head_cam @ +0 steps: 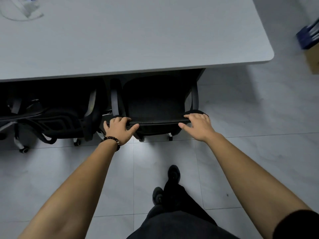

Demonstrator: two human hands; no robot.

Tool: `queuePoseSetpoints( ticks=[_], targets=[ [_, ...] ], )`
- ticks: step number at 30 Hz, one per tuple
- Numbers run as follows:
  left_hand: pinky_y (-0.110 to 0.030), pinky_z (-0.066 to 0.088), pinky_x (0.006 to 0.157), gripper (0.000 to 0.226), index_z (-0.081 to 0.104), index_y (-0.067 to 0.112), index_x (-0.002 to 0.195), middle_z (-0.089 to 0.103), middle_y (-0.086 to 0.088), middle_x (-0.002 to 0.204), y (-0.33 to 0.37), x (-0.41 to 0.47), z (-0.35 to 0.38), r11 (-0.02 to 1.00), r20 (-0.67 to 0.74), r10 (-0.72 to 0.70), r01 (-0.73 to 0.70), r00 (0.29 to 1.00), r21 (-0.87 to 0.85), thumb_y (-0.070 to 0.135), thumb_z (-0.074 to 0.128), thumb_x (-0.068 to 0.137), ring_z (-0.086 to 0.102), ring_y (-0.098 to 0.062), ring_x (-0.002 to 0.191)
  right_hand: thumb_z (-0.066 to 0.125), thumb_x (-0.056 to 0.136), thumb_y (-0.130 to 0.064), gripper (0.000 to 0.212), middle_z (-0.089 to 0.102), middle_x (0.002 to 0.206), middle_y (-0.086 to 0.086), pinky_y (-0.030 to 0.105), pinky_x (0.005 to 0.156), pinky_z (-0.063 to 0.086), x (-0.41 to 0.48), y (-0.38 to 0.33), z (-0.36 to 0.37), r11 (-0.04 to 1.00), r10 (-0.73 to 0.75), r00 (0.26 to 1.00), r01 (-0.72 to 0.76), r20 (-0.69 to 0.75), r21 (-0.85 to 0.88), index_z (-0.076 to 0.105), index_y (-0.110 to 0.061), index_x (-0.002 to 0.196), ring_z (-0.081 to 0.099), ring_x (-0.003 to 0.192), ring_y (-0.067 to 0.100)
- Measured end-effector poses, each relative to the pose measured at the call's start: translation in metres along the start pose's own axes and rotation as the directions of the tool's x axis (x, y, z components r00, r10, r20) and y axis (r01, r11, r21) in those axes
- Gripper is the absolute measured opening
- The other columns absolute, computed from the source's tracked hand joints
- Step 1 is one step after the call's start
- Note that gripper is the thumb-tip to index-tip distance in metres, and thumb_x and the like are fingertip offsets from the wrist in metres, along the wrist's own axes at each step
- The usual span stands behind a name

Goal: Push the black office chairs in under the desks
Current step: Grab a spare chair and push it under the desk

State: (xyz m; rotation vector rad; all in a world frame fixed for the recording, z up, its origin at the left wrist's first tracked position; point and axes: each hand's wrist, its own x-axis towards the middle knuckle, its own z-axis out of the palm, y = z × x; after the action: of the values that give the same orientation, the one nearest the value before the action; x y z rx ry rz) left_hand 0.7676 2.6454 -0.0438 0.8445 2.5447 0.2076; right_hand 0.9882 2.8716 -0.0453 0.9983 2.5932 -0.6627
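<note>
A black office chair stands in front of me, its seat and armrests partly beneath the grey desk. My left hand, a bead bracelet on its wrist, grips the left end of the chair's backrest top. My right hand rests on the right end of the same edge, fingers curled over it and thumb spread. A second black office chair sits to the left, mostly under the desk, its back and castors showing.
Pale floor tiles lie all around. My dark shoes and trousers are below the chair. A blue object on a cardboard box sits on the floor at the far right. Something clear and blurred lies on the desk's far left corner.
</note>
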Motion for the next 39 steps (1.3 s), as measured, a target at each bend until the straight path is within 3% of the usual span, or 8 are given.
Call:
queuePoseSetpoints(
  ticks=[6, 9, 12, 15, 20, 28, 34, 39],
  targets=[
    [-0.038, 0.041, 0.100, 0.044, 0.058, 0.022, 0.124, 0.059, 0.002, 0.121, 0.030, -0.102, -0.031, 0.888, -0.230, 0.034, -0.135, 0.973, -0.439, 0.048, 0.053, 0.089, 0.050, -0.014, 0.116, 0.051, 0.097, -0.047, 0.054, 0.041, 0.146, 0.000, 0.031, 0.101, 0.036, -0.110, 0.006, -0.040, 0.934, 0.079, 0.987, -0.024, -0.143, 0.355, 0.040, -0.025, 0.145, 0.042, 0.132, 0.020],
    [-0.022, 0.038, 0.095, 0.039, 0.054, 0.023, 0.126, 0.055, 0.009, 0.120, 0.043, -0.175, -0.023, 0.776, -0.250, 0.015, -0.169, 0.968, -0.607, 0.038, 0.057, 0.091, 0.050, -0.004, 0.113, 0.051, 0.095, -0.047, 0.050, 0.043, 0.139, -0.011, 0.029, 0.101, 0.038, -0.197, 0.016, -0.024, 0.864, 0.192, 0.942, -0.029, -0.276, 0.502, 0.042, -0.031, 0.142, 0.044, 0.127, 0.009],
    [-0.027, 0.041, 0.094, 0.034, 0.051, 0.036, 0.120, 0.056, 0.016, 0.118, 0.049, -0.232, 0.000, 0.704, -0.182, -0.011, -0.121, 0.983, -0.699, 0.038, 0.056, 0.086, 0.053, 0.000, 0.111, 0.055, 0.089, -0.049, 0.049, 0.046, 0.131, -0.024, 0.031, 0.098, 0.043, -0.282, 0.026, 0.010, 0.717, 0.424, 0.860, -0.129, -0.282, 0.685, 0.045, -0.041, 0.136, 0.049, 0.121, 0.005],
    [-0.036, 0.046, 0.095, 0.034, 0.051, 0.039, 0.118, 0.058, 0.016, 0.119, 0.064, -0.250, 0.021, 0.705, -0.087, 0.048, -0.096, 0.995, -0.703, 0.037, 0.057, 0.085, 0.055, -0.003, 0.111, 0.057, 0.083, -0.052, 0.048, 0.045, 0.128, -0.032, 0.031, 0.099, 0.044, -0.339, 0.042, 0.031, 0.627, 0.537, 0.808, -0.190, -0.242, 0.755, 0.047, -0.051, 0.129, 0.051, 0.118, -0.002],
    [-0.037, 0.046, 0.096, 0.036, 0.052, 0.030, 0.121, 0.056, 0.014, 0.118, 0.148, -0.212, 0.020, 0.738, -0.098, 0.264, -0.266, 0.960, -0.620, 0.037, 0.056, 0.085, 0.054, -0.003, 0.111, 0.058, 0.084, -0.047, 0.048, 0.048, 0.130, -0.017, 0.031, 0.093, 0.043, -0.370, 0.101, 0.002, 0.555, 0.679, 0.666, -0.193, -0.307, 0.809, 0.043, -0.051, 0.129, 0.053, 0.114, 0.005],
    [-0.031, 0.047, 0.095, 0.046, 0.051, 0.021, 0.127, 0.058, 0.002, 0.123, 0.369, -0.139, 0.019, 0.619, -0.195, 0.515, -0.520, 0.835, -0.589, 0.032, 0.062, 0.084, 0.056, -0.009, 0.115, 0.064, 0.085, -0.035, 0.059, 0.049, 0.136, -0.008, 0.030, 0.100, 0.045, -0.361, 0.258, -0.057, 0.486, 0.801, 0.406, -0.010, -0.441, 0.874, 0.045, -0.026, 0.140, 0.051, 0.124, 0.009],
    [-0.046, 0.049, 0.097, 0.045, 0.055, 0.025, 0.122, 0.061, 0.000, 0.119, 0.522, -0.117, 0.065, 0.575, -0.140, 0.472, -0.424, 0.871, -0.700, 0.036, 0.065, 0.080, 0.059, -0.012, 0.112, 0.063, 0.081, -0.046, 0.059, 0.050, 0.134, -0.009, 0.031, 0.101, 0.045, -0.317, 0.396, -0.099, 0.452, 0.786, 0.459, 0.031, -0.414, 0.892, 0.044, -0.036, 0.136, 0.051, 0.124, 0.006],
    [-0.036, 0.050, 0.091, 0.048, 0.055, 0.031, 0.120, 0.063, 0.003, 0.117, 0.626, -0.081, 0.047, 0.561, -0.141, 0.456, -0.407, 0.879, -0.721, 0.049, 0.068, 0.078, 0.061, -0.012, 0.110, 0.064, 0.084, -0.041, 0.054, 0.051, 0.134, -0.013, 0.026, 0.100, 0.045, -0.282, 0.491, -0.209, 0.535, 0.714, 0.491, 0.078, -0.500, 0.841, 0.047, -0.034, 0.135, 0.050, 0.124, 0.002]
  ],
)
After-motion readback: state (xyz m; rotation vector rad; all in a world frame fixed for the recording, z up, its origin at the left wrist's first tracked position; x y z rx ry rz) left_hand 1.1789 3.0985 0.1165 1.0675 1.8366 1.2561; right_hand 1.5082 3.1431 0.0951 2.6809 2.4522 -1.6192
